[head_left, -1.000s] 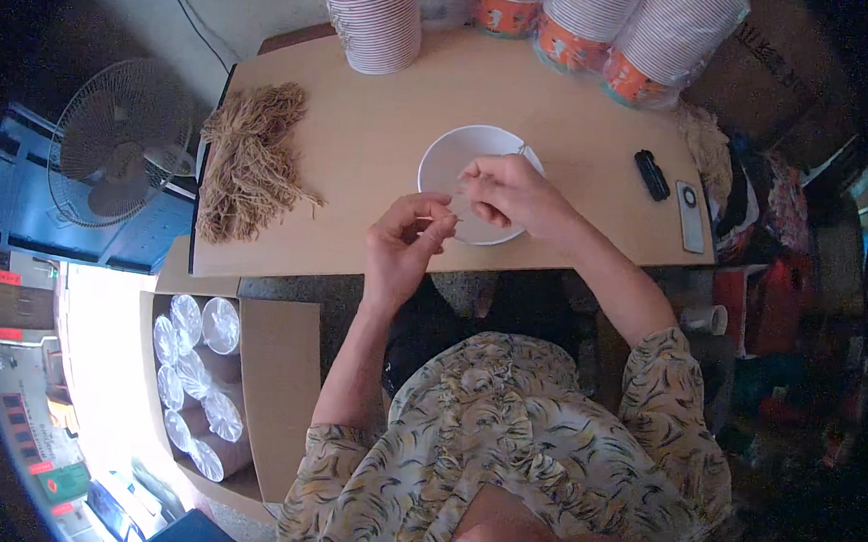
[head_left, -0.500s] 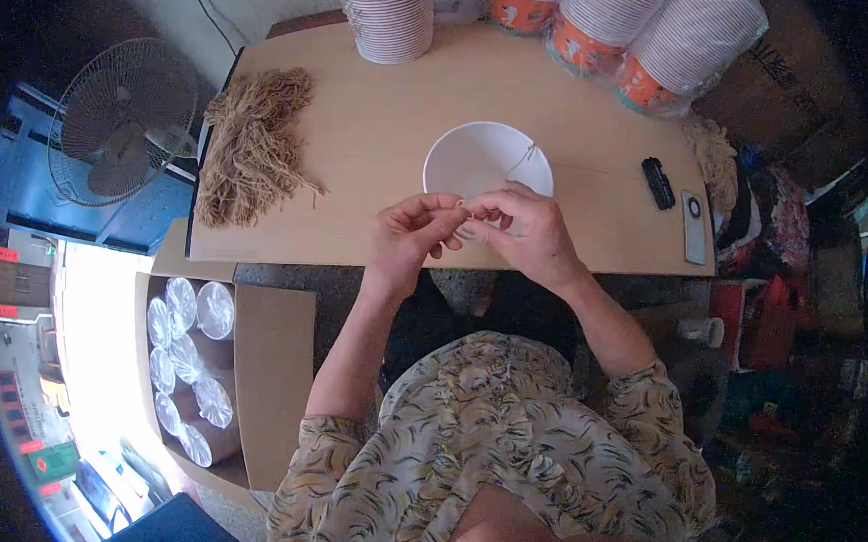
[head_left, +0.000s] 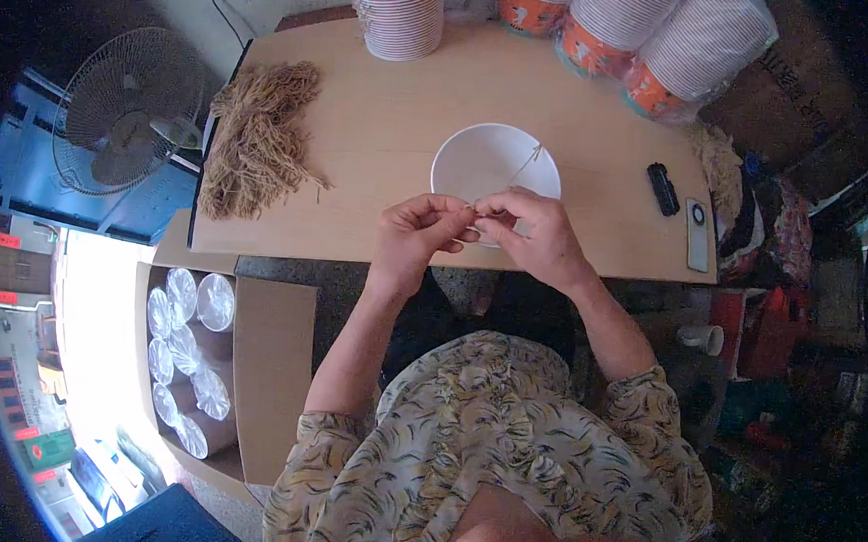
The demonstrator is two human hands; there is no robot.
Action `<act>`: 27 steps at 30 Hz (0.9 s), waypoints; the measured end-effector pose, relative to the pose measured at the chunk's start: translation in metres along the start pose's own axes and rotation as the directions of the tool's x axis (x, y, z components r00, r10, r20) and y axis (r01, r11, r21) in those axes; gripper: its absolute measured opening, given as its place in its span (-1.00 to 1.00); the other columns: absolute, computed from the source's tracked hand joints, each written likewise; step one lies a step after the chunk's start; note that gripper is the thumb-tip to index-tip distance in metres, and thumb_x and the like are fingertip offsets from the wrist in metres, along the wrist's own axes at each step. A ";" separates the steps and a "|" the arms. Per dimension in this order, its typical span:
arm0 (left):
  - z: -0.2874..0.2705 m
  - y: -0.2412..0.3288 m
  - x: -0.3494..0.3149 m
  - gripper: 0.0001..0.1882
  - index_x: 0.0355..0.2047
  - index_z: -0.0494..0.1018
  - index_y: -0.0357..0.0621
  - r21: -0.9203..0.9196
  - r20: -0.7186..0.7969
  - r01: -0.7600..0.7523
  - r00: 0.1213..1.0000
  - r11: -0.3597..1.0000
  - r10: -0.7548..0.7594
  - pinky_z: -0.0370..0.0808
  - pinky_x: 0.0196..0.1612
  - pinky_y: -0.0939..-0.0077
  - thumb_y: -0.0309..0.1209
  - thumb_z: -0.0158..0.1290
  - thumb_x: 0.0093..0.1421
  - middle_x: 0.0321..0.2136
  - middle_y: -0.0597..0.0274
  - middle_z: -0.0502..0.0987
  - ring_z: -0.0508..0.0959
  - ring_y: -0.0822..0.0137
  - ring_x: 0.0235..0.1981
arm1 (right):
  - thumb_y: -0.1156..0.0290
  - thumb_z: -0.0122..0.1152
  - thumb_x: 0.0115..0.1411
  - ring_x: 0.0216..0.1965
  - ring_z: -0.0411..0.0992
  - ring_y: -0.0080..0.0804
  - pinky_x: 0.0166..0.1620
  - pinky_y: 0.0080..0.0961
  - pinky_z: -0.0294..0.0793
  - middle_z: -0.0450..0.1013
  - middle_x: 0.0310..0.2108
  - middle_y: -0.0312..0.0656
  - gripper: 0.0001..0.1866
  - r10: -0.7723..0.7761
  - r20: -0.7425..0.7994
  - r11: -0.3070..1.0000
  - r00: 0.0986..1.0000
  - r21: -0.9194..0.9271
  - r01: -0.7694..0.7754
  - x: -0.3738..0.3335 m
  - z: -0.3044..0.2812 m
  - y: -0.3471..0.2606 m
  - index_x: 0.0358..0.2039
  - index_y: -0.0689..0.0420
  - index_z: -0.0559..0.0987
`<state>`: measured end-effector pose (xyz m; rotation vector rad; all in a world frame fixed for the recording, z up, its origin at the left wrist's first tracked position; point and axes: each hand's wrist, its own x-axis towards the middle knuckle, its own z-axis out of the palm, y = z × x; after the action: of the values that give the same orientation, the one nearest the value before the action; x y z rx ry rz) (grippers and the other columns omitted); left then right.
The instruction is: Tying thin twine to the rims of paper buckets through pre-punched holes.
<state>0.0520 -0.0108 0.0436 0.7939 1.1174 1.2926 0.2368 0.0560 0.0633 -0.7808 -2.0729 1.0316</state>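
A white paper bucket (head_left: 468, 161) stands near the table's front edge, its opening facing up. A thin tan cord (head_left: 527, 163) is fastened at its far right rim and slants down inside toward my right hand. My left hand (head_left: 421, 234) and my right hand (head_left: 535, 234) meet over the near rim. Both are closed, thumbs and fingertips pinching together at the cord's other end, which they mostly hide. My hands cover the near part of the bucket. At the table's left lies a loose heap of tan cords (head_left: 258, 147).
Stacked paper buckets (head_left: 397, 17) and wrapped orange-and-white stacks (head_left: 623, 37) line the table's back. A black object (head_left: 662, 189) and a phone (head_left: 696, 234) lie right. A fan (head_left: 129, 112) stands left; below, a cardboard box (head_left: 272, 380) holds several plastic-wrapped stacks.
My hands have drawn slightly closer together, fingertips now touching over the near rim. The whole view has shifted a little; the bucket and cord heap stay in place.
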 end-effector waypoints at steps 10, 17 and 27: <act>0.003 -0.002 -0.001 -0.84 -0.22 0.58 -0.22 0.005 -0.040 -0.001 0.999 1.000 0.001 0.55 -0.34 0.61 -0.39 0.20 0.26 -0.37 0.25 0.66 0.67 0.40 -0.36 | 0.51 0.28 0.22 -0.36 0.46 -0.65 -0.26 -0.59 0.49 0.55 -0.42 -0.31 -0.91 0.097 0.031 0.994 0.995 0.040 -0.098 -0.004 -0.003 0.001 -0.29 0.26 0.61; 0.014 -0.002 -0.003 -0.86 -0.24 0.58 -0.33 0.114 -0.053 -0.152 0.986 0.982 0.159 0.59 -0.26 0.62 -0.49 0.19 0.26 -0.37 0.21 0.66 0.64 0.49 -0.35 | 0.46 0.23 0.27 -0.38 0.49 -0.65 -0.23 -0.61 0.51 0.54 -0.44 -0.32 -0.85 0.206 0.061 0.954 0.977 0.211 -0.214 0.003 -0.003 0.000 -0.31 0.31 0.59; 0.015 -0.002 -0.005 -0.86 -0.22 0.60 -0.36 0.110 -0.028 -0.180 0.983 0.978 0.184 0.60 -0.20 0.60 -0.53 0.19 0.25 -0.38 0.20 0.66 0.63 0.49 -0.33 | 0.42 0.23 0.29 -0.46 0.44 -0.70 -0.39 -0.70 0.45 0.54 -0.47 -0.31 -0.82 0.338 0.169 0.832 0.926 0.407 -0.378 0.006 -0.007 0.004 -0.35 0.29 0.60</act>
<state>0.0671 -0.0136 0.0475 0.9736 1.1732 1.4131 0.2399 0.0659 0.0650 -0.9172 -1.6952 1.6961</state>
